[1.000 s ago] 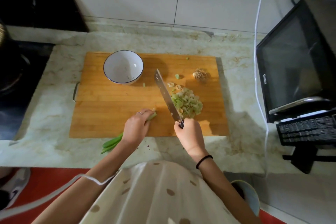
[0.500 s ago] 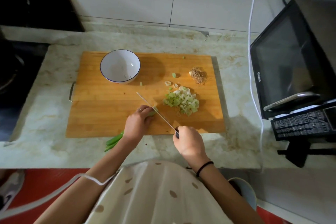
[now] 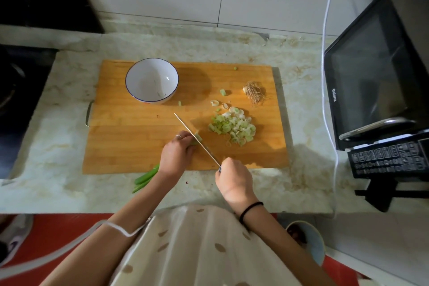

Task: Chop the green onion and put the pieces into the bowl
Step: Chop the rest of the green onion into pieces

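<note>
On the wooden cutting board (image 3: 130, 146), my left hand (image 3: 176, 154) presses down on the green onion (image 3: 146, 177), whose dark green tips stick out past the board's front edge. My right hand (image 3: 233, 181) grips the handle of a knife (image 3: 196, 138). Its blade stands edge-down against my left fingertips, on the onion's cut end. A heap of chopped onion pieces (image 3: 233, 126) lies to the right of the blade. The white bowl (image 3: 152, 80) with a blue rim sits at the board's back left, holding only a few small bits.
The cut-off onion root (image 3: 254, 91) and a few stray slices lie at the board's back right. A black microwave (image 3: 376, 76) stands at the right with a white cable (image 3: 326, 53) beside it. A dark stove (image 3: 18, 90) is at the left.
The knife has gone from lying tilted beside the chopped heap to standing edge-down at my left fingertips on the onion. My left hand stays on the onion.
</note>
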The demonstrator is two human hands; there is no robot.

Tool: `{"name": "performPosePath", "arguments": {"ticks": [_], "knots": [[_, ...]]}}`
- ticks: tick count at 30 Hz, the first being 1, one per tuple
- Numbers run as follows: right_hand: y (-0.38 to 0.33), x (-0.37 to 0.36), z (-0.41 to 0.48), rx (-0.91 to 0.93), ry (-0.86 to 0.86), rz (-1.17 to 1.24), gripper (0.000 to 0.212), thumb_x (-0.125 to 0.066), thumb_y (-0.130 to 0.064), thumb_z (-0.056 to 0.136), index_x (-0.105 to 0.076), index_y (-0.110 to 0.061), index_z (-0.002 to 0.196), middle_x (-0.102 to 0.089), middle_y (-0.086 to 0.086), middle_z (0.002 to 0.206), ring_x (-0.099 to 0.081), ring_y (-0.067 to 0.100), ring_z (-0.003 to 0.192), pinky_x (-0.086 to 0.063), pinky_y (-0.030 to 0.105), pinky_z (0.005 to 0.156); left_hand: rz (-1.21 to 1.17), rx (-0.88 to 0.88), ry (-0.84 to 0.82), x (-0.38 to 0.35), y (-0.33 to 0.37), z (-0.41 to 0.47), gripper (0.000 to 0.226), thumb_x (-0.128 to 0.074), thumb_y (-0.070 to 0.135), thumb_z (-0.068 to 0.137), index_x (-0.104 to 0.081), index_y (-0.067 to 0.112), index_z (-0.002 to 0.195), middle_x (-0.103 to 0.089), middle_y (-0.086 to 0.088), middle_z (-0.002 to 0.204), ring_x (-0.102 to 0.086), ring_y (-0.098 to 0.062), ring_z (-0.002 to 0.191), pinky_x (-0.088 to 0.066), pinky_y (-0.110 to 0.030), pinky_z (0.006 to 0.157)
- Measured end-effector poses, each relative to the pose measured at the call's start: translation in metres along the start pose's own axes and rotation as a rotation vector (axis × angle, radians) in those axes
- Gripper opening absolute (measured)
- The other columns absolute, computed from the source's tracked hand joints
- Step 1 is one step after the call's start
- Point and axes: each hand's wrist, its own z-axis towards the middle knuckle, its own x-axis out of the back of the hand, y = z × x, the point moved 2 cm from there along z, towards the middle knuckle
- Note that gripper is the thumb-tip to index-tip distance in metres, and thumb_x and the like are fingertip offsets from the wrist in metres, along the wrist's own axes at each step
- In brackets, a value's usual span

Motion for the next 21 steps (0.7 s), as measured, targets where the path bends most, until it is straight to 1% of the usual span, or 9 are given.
{"name": "performPosePath", "arguments": {"ticks": [4, 8, 13, 15, 18, 20, 21], "knots": [[-0.005, -0.001, 0.006, 0.01, 0.001, 0.016, 0.015, -0.051, -0.016, 0.09, -0.064, -0.008, 0.088, -0.068, 0.01, 0.09, -0.064, 0.03, 0.085, -0.037, 0.027, 0.059, 0.011, 0.0, -0.001, -0.001, -0.004, 0.002, 0.032, -0.062, 0.0, 0.075, -0.069, 0.01, 0.104, -0.063, -0.005, 0.113, -0.063, -0.035, 0.082, -0.051, -0.038, 0.062], [-0.008, -0.002, 0.014, 0.02, -0.024, 0.03, 0.014, -0.05, -0.015, 0.09, -0.061, -0.007, 0.086, -0.067, 0.011, 0.089, -0.064, 0.031, 0.084, -0.036, 0.027, 0.058, 0.02, 0.007, 0.001, -0.001, -0.005, 0.003, 0.028, -0.064, 0.0, 0.074, -0.069, 0.007, 0.101, -0.064, -0.008, 0.11, -0.063, -0.035, 0.078, -0.05, -0.037, 0.06], [-0.019, 0.001, 0.028, 0.015, -0.048, 0.065, 0.014, -0.051, -0.015, 0.089, -0.062, -0.007, 0.088, -0.068, 0.012, 0.089, -0.064, 0.032, 0.084, -0.038, 0.027, 0.058, 0.019, -0.012, 0.006, -0.001, -0.005, 0.003, 0.025, -0.066, -0.001, 0.074, -0.069, 0.005, 0.098, -0.064, -0.009, 0.109, -0.064, -0.034, 0.075, -0.054, -0.038, 0.061], [-0.019, 0.002, 0.029, 0.02, -0.058, 0.071, 0.013, -0.051, -0.017, 0.089, -0.06, -0.008, 0.084, -0.067, 0.011, 0.086, -0.064, 0.031, 0.082, -0.038, 0.027, 0.057, 0.018, -0.037, 0.022, 0.0, -0.003, -0.001, 0.026, -0.067, -0.001, 0.073, -0.07, 0.005, 0.098, -0.065, -0.01, 0.108, -0.065, -0.034, 0.073, -0.054, -0.036, 0.06], [-0.015, 0.002, 0.03, -0.019, -0.054, 0.096, 0.017, -0.052, -0.018, 0.089, -0.051, -0.011, 0.073, -0.061, 0.007, 0.073, -0.06, 0.029, 0.071, -0.036, 0.026, 0.053, 0.02, -0.03, 0.035, -0.001, -0.002, -0.003, 0.027, -0.068, 0.001, 0.075, -0.07, 0.006, 0.101, -0.065, -0.009, 0.107, -0.065, -0.033, 0.073, -0.053, -0.036, 0.061], [-0.014, 0.002, 0.028, -0.042, -0.042, 0.138, 0.02, -0.052, -0.018, 0.088, -0.047, -0.011, 0.069, -0.051, -0.001, 0.061, -0.053, 0.027, 0.064, -0.033, 0.025, 0.049, 0.014, -0.013, 0.041, -0.001, -0.002, -0.004, 0.027, -0.068, 0.002, 0.076, -0.07, 0.007, 0.103, -0.065, -0.008, 0.107, -0.065, -0.032, 0.073, -0.052, -0.035, 0.06], [-0.013, 0.003, 0.027, -0.05, -0.026, 0.145, 0.021, -0.052, -0.018, 0.088, -0.047, -0.012, 0.069, -0.049, -0.002, 0.06, -0.052, 0.025, 0.062, -0.033, 0.024, 0.049, 0.017, -0.007, 0.042, -0.001, -0.002, -0.004, 0.027, -0.068, 0.002, 0.076, -0.07, 0.008, 0.103, -0.065, -0.008, 0.108, -0.065, -0.033, 0.074, -0.052, -0.035, 0.06]]}}
